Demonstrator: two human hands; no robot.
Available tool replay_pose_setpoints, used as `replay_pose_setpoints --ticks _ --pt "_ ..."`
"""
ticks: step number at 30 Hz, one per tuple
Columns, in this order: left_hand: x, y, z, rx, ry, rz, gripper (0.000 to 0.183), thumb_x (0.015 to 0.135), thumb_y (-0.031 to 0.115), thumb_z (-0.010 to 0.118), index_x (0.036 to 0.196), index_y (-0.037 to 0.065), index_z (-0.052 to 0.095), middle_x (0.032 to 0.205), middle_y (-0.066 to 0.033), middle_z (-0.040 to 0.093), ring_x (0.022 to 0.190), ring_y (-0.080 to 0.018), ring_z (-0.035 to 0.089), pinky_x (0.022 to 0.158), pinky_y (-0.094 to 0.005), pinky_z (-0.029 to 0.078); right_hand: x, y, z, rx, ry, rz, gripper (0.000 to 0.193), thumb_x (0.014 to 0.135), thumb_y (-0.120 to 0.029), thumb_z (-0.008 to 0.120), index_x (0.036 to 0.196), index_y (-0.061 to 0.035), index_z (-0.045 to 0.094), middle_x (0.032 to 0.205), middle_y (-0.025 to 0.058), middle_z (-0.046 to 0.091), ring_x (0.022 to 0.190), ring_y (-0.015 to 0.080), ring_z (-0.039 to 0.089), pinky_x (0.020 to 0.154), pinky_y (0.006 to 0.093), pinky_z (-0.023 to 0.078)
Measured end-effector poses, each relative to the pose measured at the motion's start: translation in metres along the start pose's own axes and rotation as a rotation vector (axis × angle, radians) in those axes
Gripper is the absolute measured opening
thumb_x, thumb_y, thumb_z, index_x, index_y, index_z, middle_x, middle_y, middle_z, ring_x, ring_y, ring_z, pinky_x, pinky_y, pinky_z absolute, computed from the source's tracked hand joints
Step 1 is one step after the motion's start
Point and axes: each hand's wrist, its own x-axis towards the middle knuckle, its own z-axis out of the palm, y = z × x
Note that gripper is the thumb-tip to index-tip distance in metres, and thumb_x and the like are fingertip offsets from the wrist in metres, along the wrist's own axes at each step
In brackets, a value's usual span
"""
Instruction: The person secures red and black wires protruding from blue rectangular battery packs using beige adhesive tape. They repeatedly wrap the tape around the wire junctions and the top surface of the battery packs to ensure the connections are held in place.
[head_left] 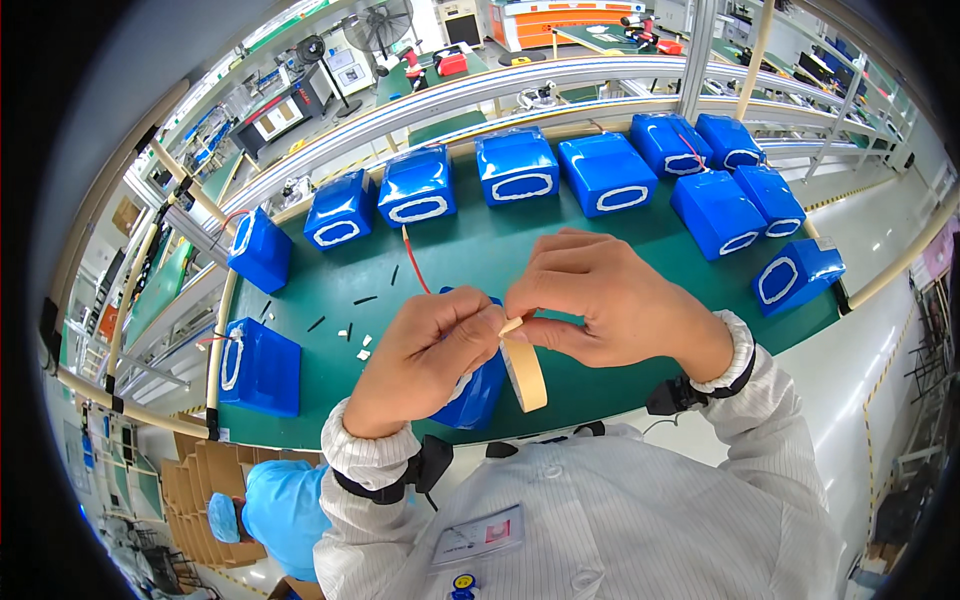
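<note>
Both hands meet in front of me around a roll of cream masking tape [527, 375]. My left hand [425, 355] is closed, thumb and forefinger pinching at the tape's upper end. With thumb and forefinger, my right hand [600, 300] pinches the short free end of the tape; the roll hangs below the fingers. Beneath the hands stands a blue shrink-wrapped battery pack [472, 400], partly covered by the left hand and the roll. A red wire [415, 262] with a pale tip rises beyond the left hand, its lower end hidden.
More blue packs with white oval outlines line the back and sides of the green table [340, 385], including one pack [262, 370] at left. Small black and white scraps [364, 354] lie left of my hands. A person in blue [285, 505] is at lower left, near cardboard boxes [195, 480].
</note>
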Motion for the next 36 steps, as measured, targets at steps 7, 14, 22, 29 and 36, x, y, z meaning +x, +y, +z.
replay_pose_setpoints --ticks 7,14,22,29,36 --pt "0.002 0.005 0.011 0.315 0.263 0.425 0.010 0.090 0.009 0.071 0.092 0.001 0.065 0.074 -0.0106 0.065 0.069 -0.0182 0.060 0.058 -0.0298 0.045 -0.003 0.004 -0.004 0.030 0.036 0.062 0.014 0.080 -0.007 0.076 0.089 -0.0079 0.065 0.070 0.0017 0.062 0.066 0.0204 0.060 0.061 0.0344 0.045" --pt "0.005 -0.006 0.010 0.637 0.328 0.676 0.008 0.088 0.004 0.071 0.094 0.002 0.066 0.081 -0.0097 0.068 0.075 -0.0237 0.063 0.064 -0.0339 0.051 0.000 -0.002 -0.005 0.002 0.051 0.051 0.017 0.077 -0.005 0.075 0.087 -0.0081 0.062 0.072 0.0018 0.063 0.067 0.0212 0.061 0.061 0.0349 0.044" --pt "-0.002 -0.010 0.014 0.206 0.312 0.375 0.010 0.094 0.007 0.067 0.092 -0.002 0.063 0.078 -0.0098 0.064 0.070 -0.0170 0.058 0.067 -0.0282 0.047 -0.003 -0.006 0.011 0.036 0.224 0.082 0.027 0.073 -0.002 0.071 0.095 -0.0085 0.057 0.078 0.0002 0.063 0.074 0.0224 0.063 0.066 0.0360 0.045" --pt "-0.005 -0.002 0.016 0.081 0.331 0.237 0.012 0.096 0.007 0.064 0.093 -0.004 0.062 0.081 -0.0083 0.061 0.071 -0.0145 0.055 0.068 -0.0272 0.045 -0.010 -0.001 0.017 0.166 0.182 0.259 0.042 0.071 -0.004 0.078 0.108 -0.0051 0.056 0.092 0.0058 0.065 0.085 0.0239 0.066 0.078 0.0361 0.051" --pt "-0.004 -0.015 0.018 0.156 0.447 0.317 0.012 0.096 0.008 0.064 0.095 -0.004 0.063 0.085 -0.0084 0.060 0.073 -0.0142 0.054 0.071 -0.0274 0.045 -0.019 -0.015 0.045 0.514 0.268 0.550 0.048 0.082 -0.012 0.083 0.120 -0.0047 0.053 0.098 0.0052 0.063 0.084 0.0121 0.066 0.076 0.0290 0.053"
